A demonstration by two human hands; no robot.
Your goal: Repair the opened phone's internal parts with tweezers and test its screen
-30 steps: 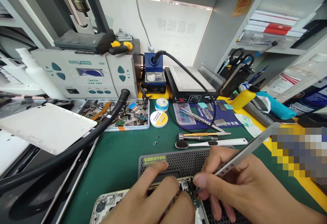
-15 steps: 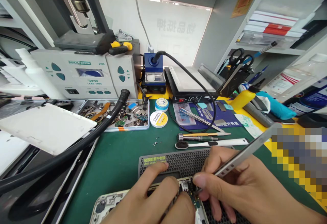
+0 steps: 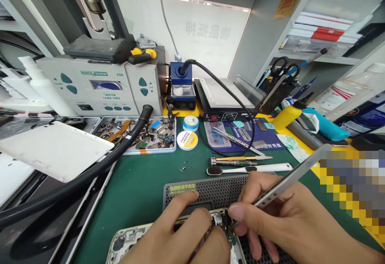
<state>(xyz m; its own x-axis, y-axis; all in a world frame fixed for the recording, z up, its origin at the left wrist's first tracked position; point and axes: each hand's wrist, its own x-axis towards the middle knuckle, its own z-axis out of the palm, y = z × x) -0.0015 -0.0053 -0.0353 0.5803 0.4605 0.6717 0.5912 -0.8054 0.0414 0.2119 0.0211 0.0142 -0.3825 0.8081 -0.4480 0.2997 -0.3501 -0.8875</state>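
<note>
- At the near edge of the green worktop [image 3: 141,183], a phone [image 3: 129,238] with its back off lies partly on a perforated pad [image 3: 210,189].
- The left hand [image 3: 180,232] grips nothing and presses its fingers flat on the phone.
- The right hand [image 3: 285,220] pinches steel tweezers [image 3: 288,179], tips at the phone's top end.
- Over the past second neither hand has visibly shifted, and the tweezers stay on one spot.

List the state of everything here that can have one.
phone, opened, internals exposed, lying on the perforated mat.
left hand, gripping the phone.
right hand, closed on the tweezers.
tweezers, tips down at the phone's board.
parts tray, full of loose parts, black hose lying across it.
scissors, upright in a holder, handles up.
</note>
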